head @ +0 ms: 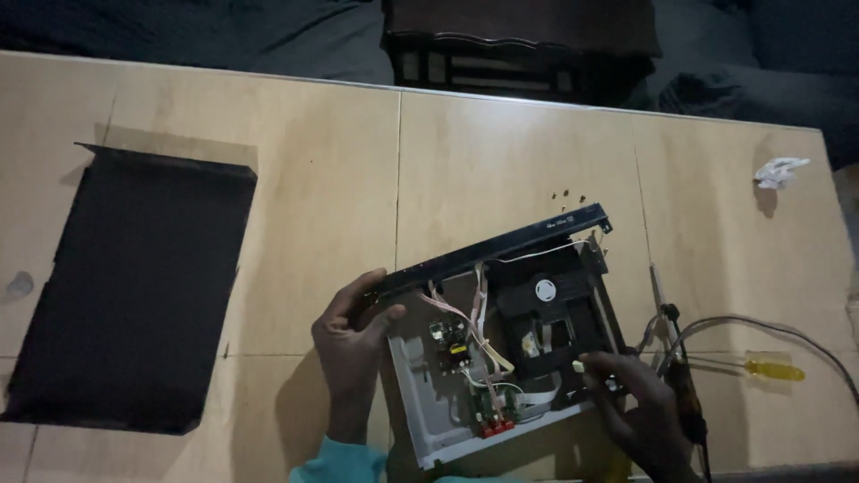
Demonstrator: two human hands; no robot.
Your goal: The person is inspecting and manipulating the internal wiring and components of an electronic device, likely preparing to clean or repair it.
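Note:
An opened disc player (501,340) lies on the wooden table, its lid off. Inside show a black disc drive (546,313), small circuit boards (452,344) and pale wires. My left hand (351,344) grips the player's left front corner, thumb on the black front panel (501,246). Resting on the player's right rear edge beside the drive is my right hand (640,402), its fingers curled on the chassis. Whether it pinches a small part, I cannot tell.
The removed black metal lid (134,286) lies at the left. Loose screws (565,194) sit beyond the front panel. A yellow-handled screwdriver (761,365), another tool (684,385) and a grey cable (761,326) lie at the right. A crumpled white paper (780,172) is far right.

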